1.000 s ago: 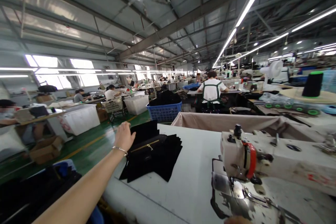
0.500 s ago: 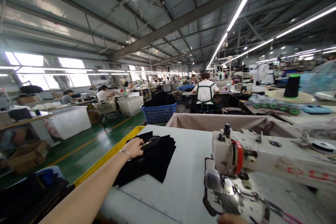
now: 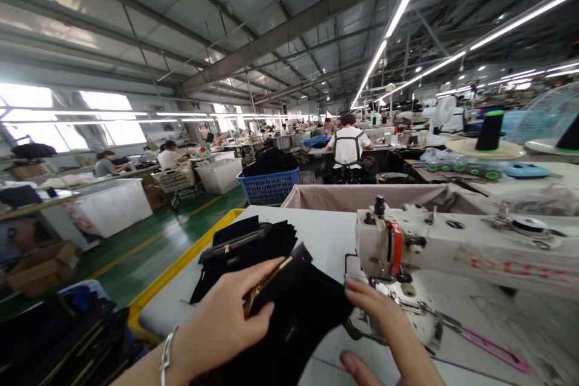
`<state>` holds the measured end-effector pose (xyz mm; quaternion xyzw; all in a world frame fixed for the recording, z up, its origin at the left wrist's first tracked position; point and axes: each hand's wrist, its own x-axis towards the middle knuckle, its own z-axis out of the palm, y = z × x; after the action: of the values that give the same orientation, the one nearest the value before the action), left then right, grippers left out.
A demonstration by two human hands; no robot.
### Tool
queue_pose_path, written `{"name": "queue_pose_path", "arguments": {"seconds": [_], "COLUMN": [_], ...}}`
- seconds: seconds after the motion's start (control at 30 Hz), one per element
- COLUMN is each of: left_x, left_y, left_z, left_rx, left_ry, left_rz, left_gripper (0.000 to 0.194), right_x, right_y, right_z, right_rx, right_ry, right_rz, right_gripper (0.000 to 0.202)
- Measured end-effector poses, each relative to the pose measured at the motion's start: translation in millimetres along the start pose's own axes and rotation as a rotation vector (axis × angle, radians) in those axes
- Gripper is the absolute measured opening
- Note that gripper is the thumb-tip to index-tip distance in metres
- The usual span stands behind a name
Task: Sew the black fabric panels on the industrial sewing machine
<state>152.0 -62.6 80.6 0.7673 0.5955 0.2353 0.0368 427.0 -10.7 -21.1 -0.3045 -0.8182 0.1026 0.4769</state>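
Observation:
My left hand (image 3: 230, 307), with a silver bracelet at the wrist, grips a black fabric piece (image 3: 298, 319) by its edge, where a gold zipper runs. My right hand (image 3: 384, 325) is at the piece's right corner, thumb and fingers apart; whether the fingertips touch the cloth I cannot tell. Behind my left hand, a stack of black fabric pieces (image 3: 244, 241) lies on the white table (image 3: 316, 217), the top one showing a zipper. Just beyond my right hand stands a white sewing machine (image 3: 434, 241), its needle area partly hidden by that hand.
Pink-handled snips (image 3: 493, 347) lie on the machine bed. A yellow bin edge (image 3: 181, 262) runs along the table's left side, with a pile of black pieces (image 3: 63, 338) lower left. Beyond are a cloth-lined bin (image 3: 325, 196), a blue basket (image 3: 269, 186) and a seated person (image 3: 348, 148).
My left hand has brought a black zippered piece from the stack toward me and the machine. My right hand has risen from the bottom edge to the piece's right corner.

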Motion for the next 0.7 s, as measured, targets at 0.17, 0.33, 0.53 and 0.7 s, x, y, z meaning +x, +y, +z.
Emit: {"name": "queue_pose_path", "arguments": {"seconds": [0.17,0.33,0.53,0.7], "left_x": [-11,-14,-19,-24], "left_y": [39,45,55,63], "left_z": [34.1,74.1,101.6,103.2], "left_rx": [-0.359,-0.903,-1.362,-1.560], "left_ry": [-0.165,-0.337,-0.292,-0.199], "left_rz": [-0.085,-0.139,-0.321,-0.474], "left_gripper": [0.059,0.055,0.042,0.050], "right_x": [11,-5,-9,-12], "right_y": [-19,-20,-30,-34], "right_z": [-12,-16,-33,-42], "right_rx": [0.214,0.339,0.256,0.415], "right_ry": [-0.207,-0.334,-0.319,-0.300], "right_rz": [0.234,0.305,0.304,0.372], "right_gripper": [0.013,0.003,0.014,0.015]}}
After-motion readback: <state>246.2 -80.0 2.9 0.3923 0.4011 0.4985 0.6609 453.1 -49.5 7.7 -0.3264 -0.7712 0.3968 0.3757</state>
